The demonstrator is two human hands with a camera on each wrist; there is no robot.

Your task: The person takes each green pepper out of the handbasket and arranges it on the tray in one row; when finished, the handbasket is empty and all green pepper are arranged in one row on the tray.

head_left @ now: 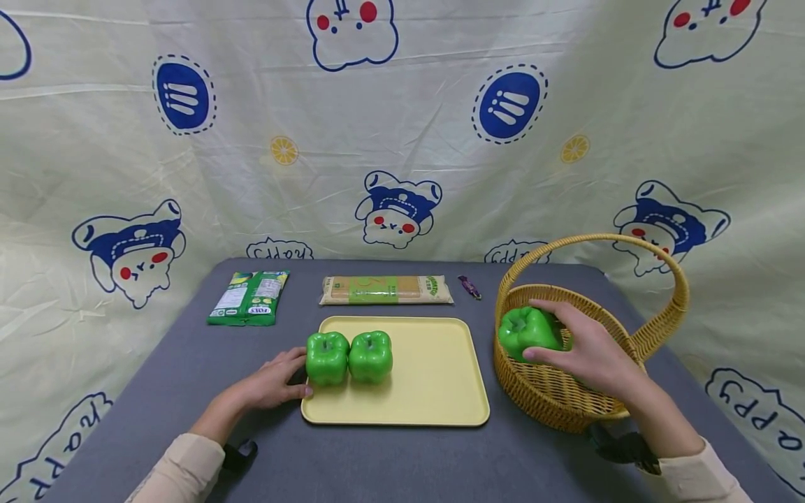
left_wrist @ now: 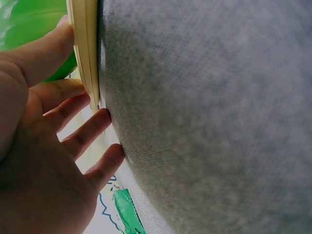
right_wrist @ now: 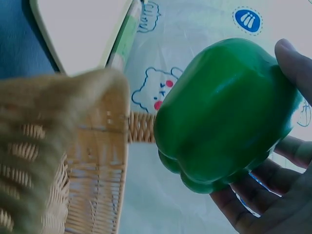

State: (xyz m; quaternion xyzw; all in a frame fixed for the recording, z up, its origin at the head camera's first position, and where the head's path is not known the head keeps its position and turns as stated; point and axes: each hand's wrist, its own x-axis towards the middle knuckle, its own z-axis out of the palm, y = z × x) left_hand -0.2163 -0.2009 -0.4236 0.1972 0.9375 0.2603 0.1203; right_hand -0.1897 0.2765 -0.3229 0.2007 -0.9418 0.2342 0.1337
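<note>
My right hand (head_left: 581, 346) grips a shiny green bell pepper (head_left: 527, 332) over the wicker basket (head_left: 516, 381); in the right wrist view the thumb and fingers hold the pepper (right_wrist: 226, 117) from opposite sides. Two more green bell peppers, a left one (head_left: 327, 358) and a right one (head_left: 371, 356), stand side by side on the left part of the pale yellow tray (head_left: 434, 377). At the tray's left edge rests my left hand (head_left: 277, 381), fingers spread and thumb by the rim. The left wrist view shows its fingertips right at the tray's side (left_wrist: 85, 48).
Behind the tray lies a long packet of noodles (head_left: 386, 290), with a small purple wrapped candy (head_left: 469, 287) to its right. A green snack bag (head_left: 249, 299) lies at the back left. The basket's tall handle (head_left: 604, 239) arches above the right hand.
</note>
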